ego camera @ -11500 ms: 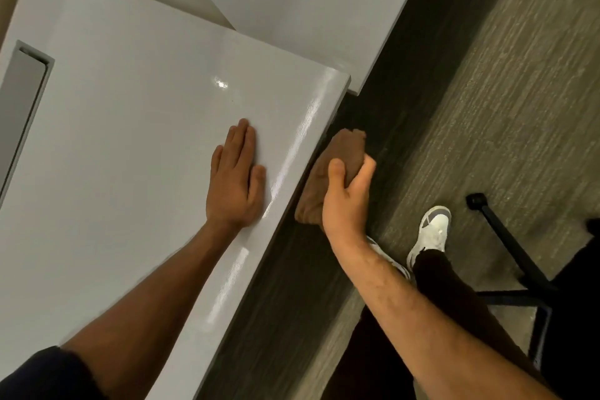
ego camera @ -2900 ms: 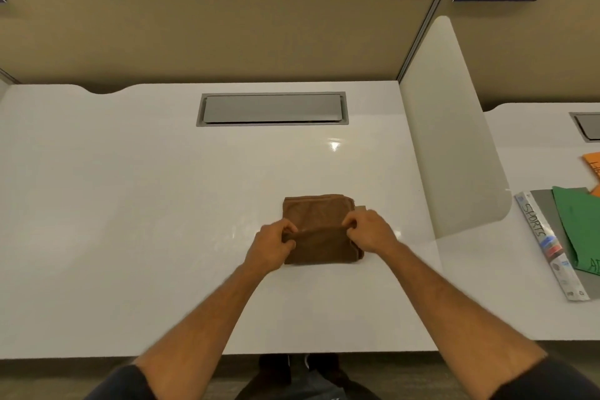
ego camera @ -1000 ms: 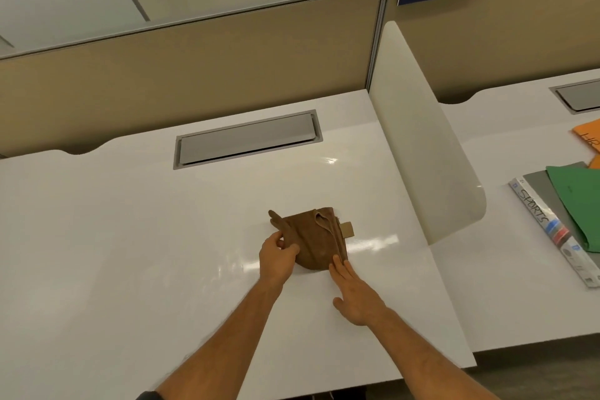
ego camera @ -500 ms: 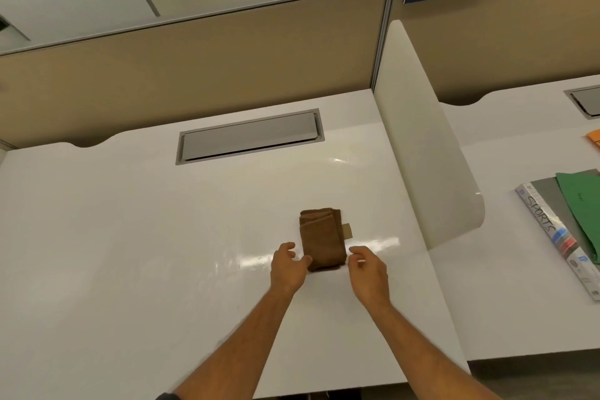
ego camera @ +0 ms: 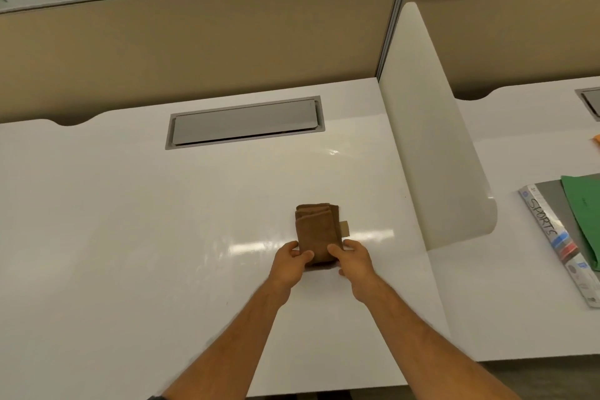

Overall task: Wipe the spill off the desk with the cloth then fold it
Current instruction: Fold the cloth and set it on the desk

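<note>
A brown cloth (ego camera: 316,230) lies folded into a narrow stacked packet on the white desk (ego camera: 130,221), with a small tan label sticking out on its right side. My left hand (ego camera: 290,265) grips the packet's near left corner, thumb on top. My right hand (ego camera: 352,258) grips the near right corner the same way. No spill shows on the desk surface; only light glare streaks beside the cloth.
A grey cable hatch (ego camera: 245,122) is set into the desk behind the cloth. A white divider panel (ego camera: 431,146) stands to the right. On the neighbouring desk lie a binder marked SPORTS (ego camera: 558,243) and a green folder (ego camera: 584,214). A tan partition runs along the back.
Half a second ago both hands hovered just off the folded cloth; now they hold its near corners. Before that the cloth was folded over into this narrower packet.
</note>
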{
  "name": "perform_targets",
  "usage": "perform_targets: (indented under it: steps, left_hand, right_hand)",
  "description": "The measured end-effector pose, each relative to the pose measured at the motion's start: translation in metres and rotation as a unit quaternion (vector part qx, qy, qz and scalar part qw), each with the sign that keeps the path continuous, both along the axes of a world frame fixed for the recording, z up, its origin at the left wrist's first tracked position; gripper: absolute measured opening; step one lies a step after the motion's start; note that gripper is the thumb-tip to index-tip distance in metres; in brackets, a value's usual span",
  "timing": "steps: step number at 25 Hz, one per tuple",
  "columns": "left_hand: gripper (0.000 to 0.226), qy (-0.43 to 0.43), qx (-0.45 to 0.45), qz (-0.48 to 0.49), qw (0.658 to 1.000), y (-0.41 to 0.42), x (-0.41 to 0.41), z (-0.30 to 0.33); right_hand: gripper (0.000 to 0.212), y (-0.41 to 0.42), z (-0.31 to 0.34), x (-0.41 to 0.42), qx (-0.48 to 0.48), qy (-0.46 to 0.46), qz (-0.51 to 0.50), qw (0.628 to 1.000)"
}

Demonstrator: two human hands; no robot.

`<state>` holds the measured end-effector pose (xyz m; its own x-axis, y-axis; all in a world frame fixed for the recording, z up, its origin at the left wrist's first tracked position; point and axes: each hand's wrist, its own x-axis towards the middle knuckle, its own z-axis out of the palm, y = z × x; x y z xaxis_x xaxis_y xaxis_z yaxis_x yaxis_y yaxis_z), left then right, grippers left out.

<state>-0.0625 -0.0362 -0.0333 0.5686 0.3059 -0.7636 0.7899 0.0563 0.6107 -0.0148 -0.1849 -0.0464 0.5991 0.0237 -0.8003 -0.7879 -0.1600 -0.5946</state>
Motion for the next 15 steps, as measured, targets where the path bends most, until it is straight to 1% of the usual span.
perform_targets:
  steps: [2,3,5,7,11,13,15]
  left_hand:
    - [0.038,-0.006,-0.045,0.006,0.999,-0.001,0.003,0.003]
    - [0.035,-0.011,-0.055,0.011,0.998,-0.002,0.006,0.007]
    - [0.030,-0.025,-0.068,0.030,0.997,-0.005,0.015,0.017]
    - [0.029,-0.042,-0.088,0.049,0.994,-0.008,0.029,0.026]
    - [0.027,-0.077,-0.125,0.041,0.988,-0.024,0.070,0.048]
    - [0.029,-0.109,-0.133,0.031,0.985,-0.035,0.096,0.058]
    - [0.036,-0.142,-0.134,0.014,0.981,-0.046,0.118,0.063]
  right_hand:
    - [0.028,0.000,0.003,0.002,0.026,0.026,-0.026,0.999]
    - [0.025,-0.001,0.007,0.004,0.040,0.038,-0.048,0.997]
    - [0.026,-0.004,0.015,0.011,0.081,0.051,-0.093,0.991]
    - [0.027,-0.011,0.027,0.026,0.111,0.042,-0.122,0.985]
    - [0.030,-0.021,0.056,0.070,0.096,-0.031,-0.170,0.980]
    - [0.031,-0.027,0.071,0.092,0.081,-0.093,-0.188,0.974]
    - [0.033,-0.034,0.082,0.108,0.059,-0.167,-0.188,0.966]
